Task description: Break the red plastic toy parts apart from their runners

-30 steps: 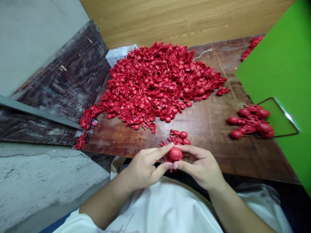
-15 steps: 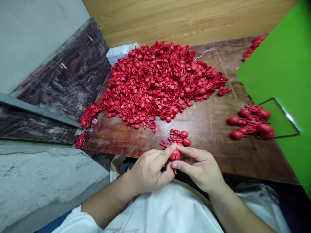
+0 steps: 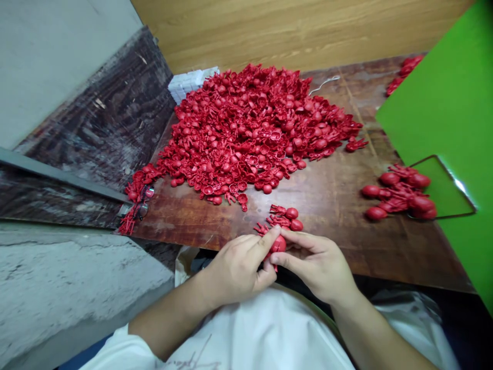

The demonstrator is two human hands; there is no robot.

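Observation:
My left hand [image 3: 239,267] and my right hand [image 3: 316,264] meet at the near edge of the brown table [image 3: 331,246]. Both pinch one small red plastic toy piece [image 3: 278,244] between thumbs and forefingers; most of it is hidden by my fingers. Just beyond my fingertips lie a few loose red pieces [image 3: 285,218]. Farther back spreads a big heap of the same red parts [image 3: 256,128].
A smaller group of rounded red pieces [image 3: 398,192] lies at the right by a green board [image 3: 450,113] with a wire frame. A white block [image 3: 190,81] sits behind the heap. A wooden wall stands at the back, and a grey ledge at the left.
My fingers have closed in tighter round the red piece, so less of it shows. My left thumb has moved across its top. Both hands shifted slightly up toward the table edge.

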